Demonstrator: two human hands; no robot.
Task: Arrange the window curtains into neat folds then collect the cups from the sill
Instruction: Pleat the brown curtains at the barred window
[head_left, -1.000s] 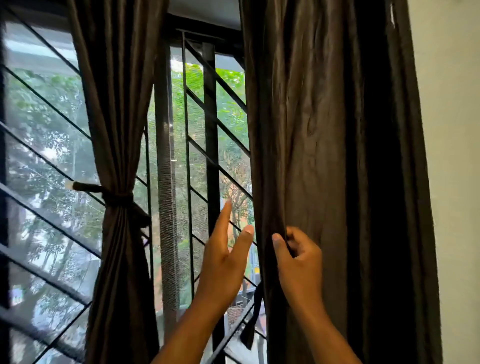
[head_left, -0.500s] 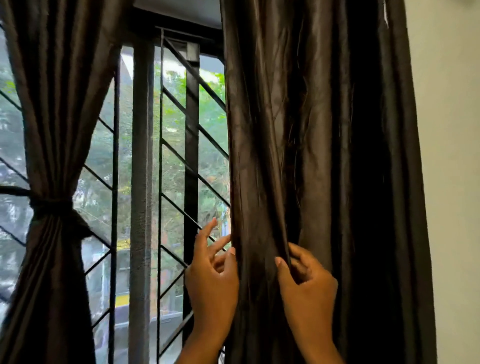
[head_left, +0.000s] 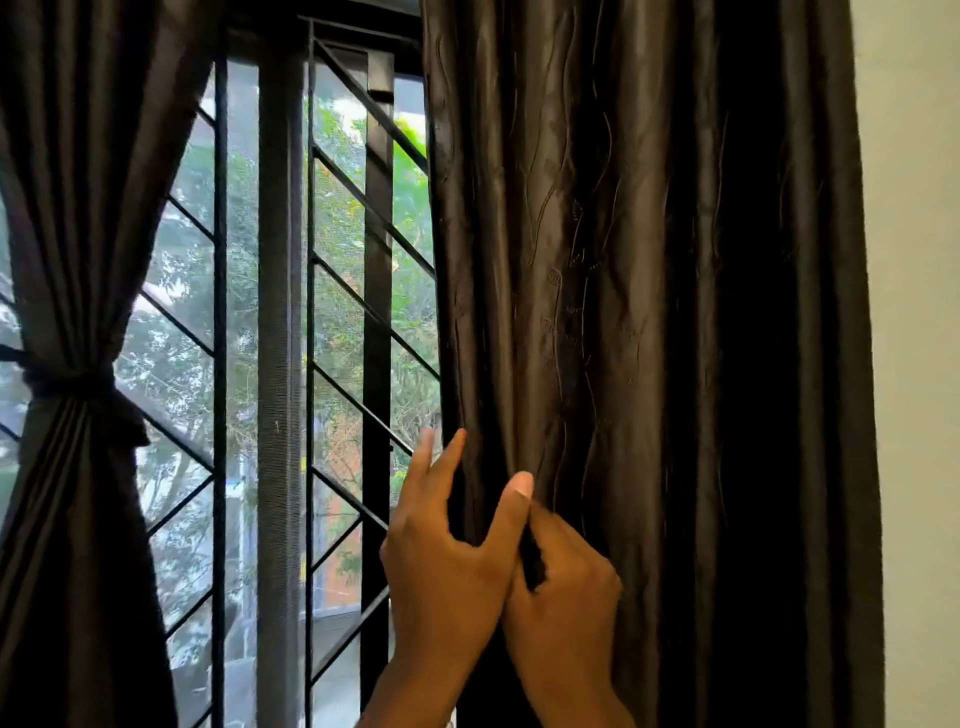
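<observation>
A dark brown right curtain (head_left: 623, 260) hangs loose in long vertical folds. My left hand (head_left: 447, 566) wraps its leading edge, thumb in front and fingers behind the cloth. My right hand (head_left: 566, 592) touches the left one and pinches a fold of the same curtain just beside it. The left curtain (head_left: 67, 208) is gathered and bound by a dark tie-back (head_left: 78, 384). The sill and any cups are out of view.
Between the curtains is a window with a black metal grille (head_left: 374, 312) of vertical and diagonal bars, trees beyond it. A pale wall (head_left: 914, 364) runs down the right side, next to the right curtain.
My left hand went from spread open in front of the grille to gripping the right curtain's edge. Both hands have come together on the cloth. The view has shifted right.
</observation>
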